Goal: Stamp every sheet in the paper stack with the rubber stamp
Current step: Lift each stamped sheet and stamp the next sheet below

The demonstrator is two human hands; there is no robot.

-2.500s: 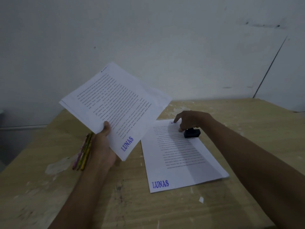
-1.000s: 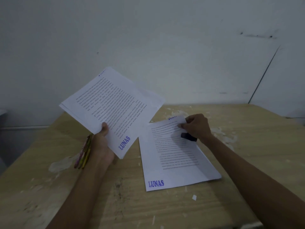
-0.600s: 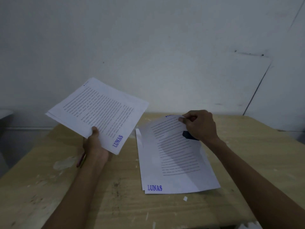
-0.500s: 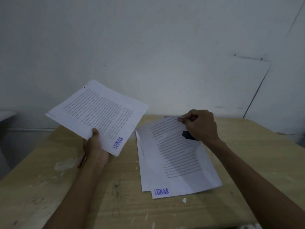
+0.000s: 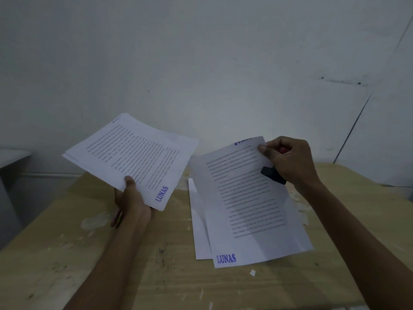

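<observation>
My left hand [image 5: 131, 201] grips the near edge of a stack of printed sheets [image 5: 131, 153] held in the air above the table's left side; its top sheet bears a blue "LUNAS" stamp. My right hand [image 5: 288, 161] pinches the far edge of a single stamped sheet [image 5: 248, 204] and lifts that end, while its near edge still rests on the table. The black rubber stamp [image 5: 272, 174] is tucked in the same hand, under the palm. Another white sheet [image 5: 199, 233] lies flat beneath the lifted one.
The wooden table [image 5: 67, 253] is scuffed and flecked with white paint and paper scraps. Some coloured pencils [image 5: 117, 218] lie behind my left wrist, mostly hidden. A white wall rises right behind the table's far edge.
My right hand took hold of the top sheet's far edge and raised it, sliding it to the right and uncovering the sheet below. My left hand lowered its stack slightly.
</observation>
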